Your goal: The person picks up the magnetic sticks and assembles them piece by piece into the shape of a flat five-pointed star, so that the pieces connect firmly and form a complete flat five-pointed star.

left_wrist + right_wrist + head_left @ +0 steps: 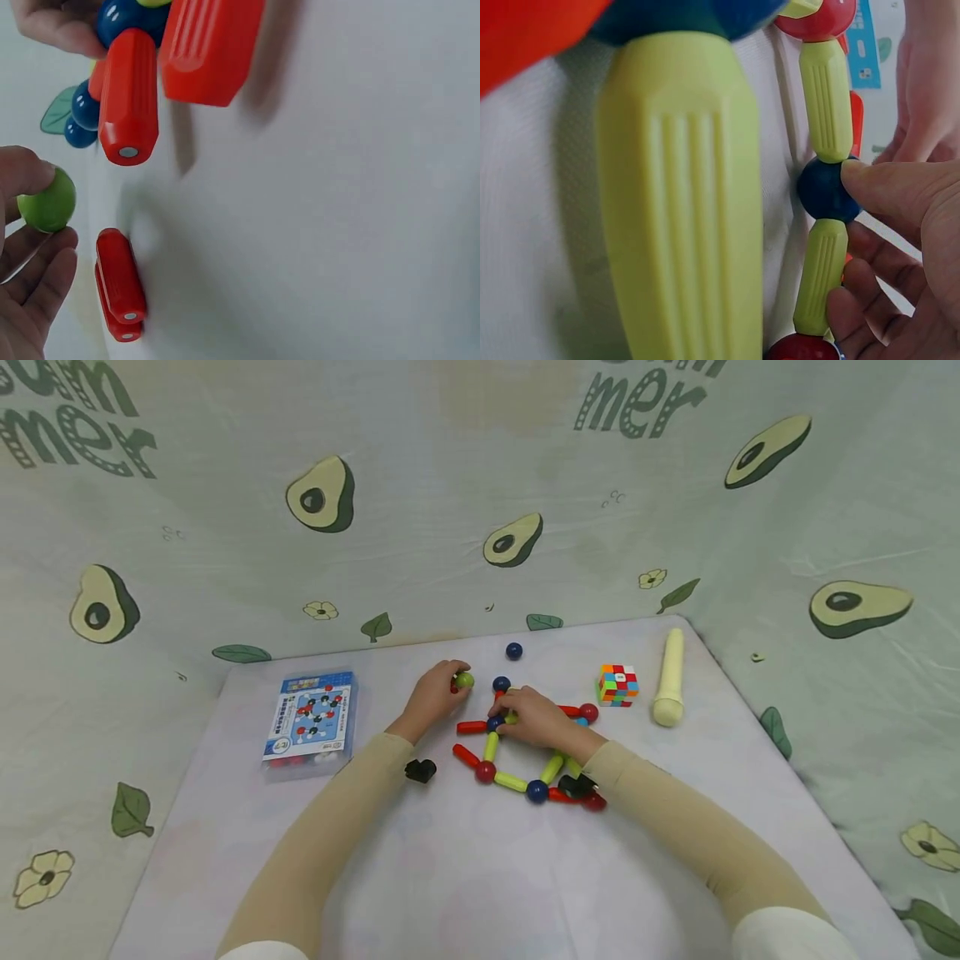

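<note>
My left hand point(437, 690) pinches a green ball point(54, 201) between thumb and fingers, above the table. Two red magnetic sticks point(124, 289) lie side by side under it. My right hand point(536, 718) grips a dark blue ball point(823, 190) with the thumb against it; the fingers curl beside a yellow-green stick point(821, 277). That ball belongs to a ring of yellow-green sticks and red and blue balls, with red sticks point(471, 727) pointing outward. A red ball point(485, 772) and another blue ball point(537, 791) form its near side. My right hand and sleeve hide part of the ring.
A loose blue ball point(513, 651) lies behind the ring. A colourful puzzle cube point(618, 685) and a pale yellow microphone-shaped object point(670, 681) are at the right. On the left lies a boxed molecule kit point(311, 722). A patterned cloth point(420, 527) hangs behind the table.
</note>
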Available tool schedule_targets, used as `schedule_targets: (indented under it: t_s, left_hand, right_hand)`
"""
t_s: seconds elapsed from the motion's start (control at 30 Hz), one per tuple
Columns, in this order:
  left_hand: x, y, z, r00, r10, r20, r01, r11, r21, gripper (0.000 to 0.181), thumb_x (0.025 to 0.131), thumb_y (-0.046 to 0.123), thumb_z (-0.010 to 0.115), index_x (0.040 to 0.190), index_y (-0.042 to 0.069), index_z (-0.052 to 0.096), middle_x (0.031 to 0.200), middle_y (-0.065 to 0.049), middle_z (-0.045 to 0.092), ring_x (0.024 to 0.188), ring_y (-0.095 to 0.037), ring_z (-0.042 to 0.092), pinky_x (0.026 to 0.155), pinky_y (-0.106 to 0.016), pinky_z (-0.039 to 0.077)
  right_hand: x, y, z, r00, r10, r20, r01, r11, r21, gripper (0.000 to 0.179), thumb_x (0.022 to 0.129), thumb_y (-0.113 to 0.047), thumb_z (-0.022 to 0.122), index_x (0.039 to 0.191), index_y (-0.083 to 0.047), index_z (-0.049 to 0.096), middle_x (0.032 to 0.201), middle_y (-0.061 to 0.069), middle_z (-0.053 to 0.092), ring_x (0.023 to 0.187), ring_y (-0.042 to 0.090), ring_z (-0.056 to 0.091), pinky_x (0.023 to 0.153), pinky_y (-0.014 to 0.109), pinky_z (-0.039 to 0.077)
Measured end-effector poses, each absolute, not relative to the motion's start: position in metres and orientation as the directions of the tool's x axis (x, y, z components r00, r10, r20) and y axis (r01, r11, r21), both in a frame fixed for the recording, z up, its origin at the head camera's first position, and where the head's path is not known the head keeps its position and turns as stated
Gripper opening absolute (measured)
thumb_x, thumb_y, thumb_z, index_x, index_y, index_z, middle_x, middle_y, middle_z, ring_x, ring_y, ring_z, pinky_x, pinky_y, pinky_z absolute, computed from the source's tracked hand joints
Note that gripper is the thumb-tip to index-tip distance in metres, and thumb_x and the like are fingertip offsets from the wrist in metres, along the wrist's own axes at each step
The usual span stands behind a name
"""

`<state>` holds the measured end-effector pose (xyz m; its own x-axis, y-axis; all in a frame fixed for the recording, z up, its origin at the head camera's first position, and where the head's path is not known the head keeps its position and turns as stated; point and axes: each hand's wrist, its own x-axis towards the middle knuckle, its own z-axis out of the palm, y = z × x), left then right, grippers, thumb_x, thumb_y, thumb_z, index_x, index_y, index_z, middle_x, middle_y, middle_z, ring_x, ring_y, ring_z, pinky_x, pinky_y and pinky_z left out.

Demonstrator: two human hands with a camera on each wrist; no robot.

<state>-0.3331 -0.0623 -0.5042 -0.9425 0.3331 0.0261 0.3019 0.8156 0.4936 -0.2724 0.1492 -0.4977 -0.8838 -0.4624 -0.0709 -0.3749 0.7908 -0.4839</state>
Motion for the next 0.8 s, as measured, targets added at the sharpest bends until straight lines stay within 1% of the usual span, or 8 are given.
schedule_targets:
  t_s: [0.17, 0.37, 0.47, 0.6, 0.7, 0.8]
  left_hand:
    - [-0.315, -0.07, -0.505, -0.944, 0.33, 0.024, 0.289, 0.788, 0.544, 0.04, 0.097, 0.022, 0.07, 0.134, 0.009, 0.062, 0.124, -0.009, 0.061, 0.103, -0.023, 0.057, 0.097, -0.036, 0.052]
    - [-0.295, -0.079, -0.506, -0.951, 0.31, 0.019, 0.259, 0.758, 0.599, 0.036, 0.095, 0.019, 0.072, 0.13, 0.01, 0.065, 0.119, -0.009, 0.062, 0.102, -0.023, 0.057, 0.094, -0.035, 0.053]
    - [-0.287, -0.087, -0.51, -0.954, 0.298, 0.02, 0.246, 0.745, 0.621, 0.037, 0.094, 0.018, 0.073, 0.13, 0.009, 0.065, 0.118, -0.008, 0.062, 0.102, -0.024, 0.058, 0.092, -0.036, 0.054]
    - [-0.277, -0.097, -0.516, -0.962, 0.273, -0.013, 0.198, 0.729, 0.655, 0.038, 0.095, 0.018, 0.073, 0.129, 0.007, 0.062, 0.12, -0.007, 0.063, 0.102, -0.023, 0.058, 0.092, -0.035, 0.055]
    - [-0.27, -0.103, -0.517, -0.964, 0.264, -0.043, 0.166, 0.718, 0.676, 0.035, 0.095, 0.018, 0.073, 0.127, 0.009, 0.062, 0.119, -0.006, 0.063, 0.102, -0.023, 0.058, 0.092, -0.035, 0.054]
    - [-0.265, -0.109, -0.52, -0.959, 0.28, -0.043, 0.176, 0.708, 0.684, 0.033, 0.094, 0.018, 0.073, 0.126, 0.011, 0.064, 0.116, -0.004, 0.064, 0.1, -0.021, 0.058, 0.091, -0.034, 0.054]
  right_hand:
    - [-0.272, 0.15, -0.5, -0.882, -0.466, -0.066, -0.383, 0.792, -0.475, 0.024, 0.094, -0.024, 0.076, 0.117, -0.019, 0.074, 0.116, -0.003, 0.067, 0.104, 0.02, 0.052, 0.09, 0.035, 0.048]
    - [-0.273, 0.151, -0.503, -0.882, -0.468, -0.051, -0.392, 0.79, -0.472, 0.023, 0.094, -0.024, 0.076, 0.117, -0.02, 0.074, 0.117, -0.002, 0.067, 0.104, 0.02, 0.052, 0.091, 0.035, 0.048]
    - [-0.273, 0.151, -0.503, -0.884, -0.465, -0.053, -0.387, 0.791, -0.473, 0.023, 0.094, -0.024, 0.075, 0.117, -0.021, 0.073, 0.117, -0.003, 0.067, 0.104, 0.02, 0.052, 0.091, 0.035, 0.048]
    - [-0.273, 0.151, -0.503, -0.886, -0.461, -0.06, -0.38, 0.793, -0.477, 0.022, 0.094, -0.025, 0.075, 0.116, -0.022, 0.073, 0.116, -0.004, 0.066, 0.103, 0.019, 0.051, 0.09, 0.034, 0.048]
    - [-0.272, 0.151, -0.503, -0.884, -0.464, -0.058, -0.383, 0.79, -0.479, 0.022, 0.094, -0.025, 0.075, 0.115, -0.022, 0.073, 0.114, -0.004, 0.066, 0.103, 0.019, 0.051, 0.089, 0.034, 0.048]
    - [-0.272, 0.151, -0.503, -0.882, -0.469, -0.051, -0.39, 0.786, -0.48, 0.022, 0.094, -0.024, 0.075, 0.115, -0.022, 0.073, 0.113, -0.004, 0.066, 0.103, 0.019, 0.051, 0.089, 0.034, 0.048]
